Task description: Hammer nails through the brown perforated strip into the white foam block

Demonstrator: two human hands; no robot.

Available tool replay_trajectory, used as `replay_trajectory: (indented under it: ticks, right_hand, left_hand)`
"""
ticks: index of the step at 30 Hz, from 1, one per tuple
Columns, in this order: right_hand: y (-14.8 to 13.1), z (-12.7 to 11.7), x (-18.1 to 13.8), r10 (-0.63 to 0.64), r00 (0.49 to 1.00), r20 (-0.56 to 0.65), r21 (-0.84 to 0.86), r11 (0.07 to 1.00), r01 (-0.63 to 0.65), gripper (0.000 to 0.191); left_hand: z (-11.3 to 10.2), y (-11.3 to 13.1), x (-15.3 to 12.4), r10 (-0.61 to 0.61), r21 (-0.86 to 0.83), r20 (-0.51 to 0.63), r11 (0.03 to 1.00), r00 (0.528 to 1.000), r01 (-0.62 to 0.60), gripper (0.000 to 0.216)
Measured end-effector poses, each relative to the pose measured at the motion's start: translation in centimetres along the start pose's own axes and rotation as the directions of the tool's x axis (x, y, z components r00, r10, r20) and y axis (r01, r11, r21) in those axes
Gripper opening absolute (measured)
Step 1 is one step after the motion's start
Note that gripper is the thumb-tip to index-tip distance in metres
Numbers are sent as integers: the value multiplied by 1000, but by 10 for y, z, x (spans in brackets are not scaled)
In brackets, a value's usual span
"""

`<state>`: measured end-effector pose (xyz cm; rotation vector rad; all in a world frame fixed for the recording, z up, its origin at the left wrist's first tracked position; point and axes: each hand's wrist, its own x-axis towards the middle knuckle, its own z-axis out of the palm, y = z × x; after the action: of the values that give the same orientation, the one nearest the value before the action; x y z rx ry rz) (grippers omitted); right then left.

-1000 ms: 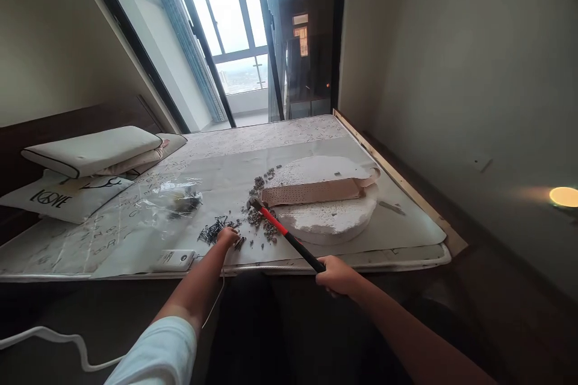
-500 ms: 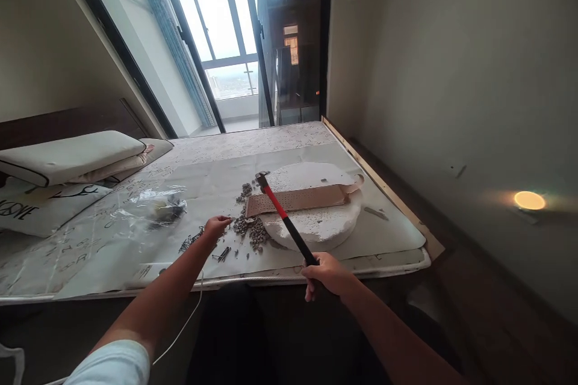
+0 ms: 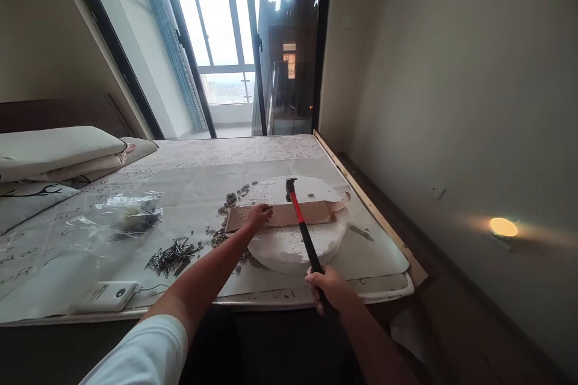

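My right hand [image 3: 332,290] is wrapped round the black grip of a hammer [image 3: 301,215], whose head points away from me above a white round slab [image 3: 289,252]. Across that slab lies a flat brown board [image 3: 307,214] dotted with small holes, its right end torn. My left hand [image 3: 261,215] is over the left half of the board, fingertips pinched together. Whatever sits between them is too small to make out. To the left of the slab, a heap of nails [image 3: 174,255] rests on the sheet. Grey crumbs [image 3: 230,199] are scattered along the slab's left edge.
A clear plastic bag [image 3: 130,216] with dark contents lies left on the pale sheet covering the bed. Near the front edge is a white device [image 3: 106,296] with a cable. Pillows [image 3: 58,153] are at far left; a wooden rail [image 3: 361,192] borders the right side.
My left hand has moved right, from beside the nails to over the board. The hammer head has swung right, still in my right hand. The view has shifted slightly.
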<state>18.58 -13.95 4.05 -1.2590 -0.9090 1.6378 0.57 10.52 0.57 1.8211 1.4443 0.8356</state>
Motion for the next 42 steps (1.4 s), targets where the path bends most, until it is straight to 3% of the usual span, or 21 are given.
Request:
replay_trajectory:
  ticks: [6, 10, 20, 24, 30, 36, 42]
  right_hand:
    - [-5, -9, 2, 40, 999, -2, 31, 999, -40, 17]
    - [-11, -6, 4, 41, 999, 0, 34, 999, -41, 15]
    - [-10, 1, 5, -1, 998, 60, -9, 1000, 2, 10]
    - [-8, 3, 6, -2, 997, 78, 11, 1000, 2, 11]
    - [-18, 3, -3, -11, 998, 64, 4, 1000, 11, 15]
    - [-24, 5, -5, -62, 998, 17, -112, 992, 63, 13]
    - [-16, 6, 4, 89, 996, 2, -154, 984, -87, 7]
  left_hand:
    - [7, 0, 14, 6, 15, 74, 1000, 997, -7, 39]
    - [12, 6, 12, 13, 36, 36, 999, 999, -14, 42]
    - [15, 10, 3, -24, -128, 57, 991, 998, 31, 45]
    - [20, 4, 5, -22, -61, 30, 998, 999, 24, 45]
    - [25, -4, 9, 116, 113, -34, 987, 993, -111, 46]
    - [24, -1, 4, 111, 186, -53, 978, 992, -99, 41]
    - [27, 1, -1, 138, 296, -81, 949, 987, -109, 39]
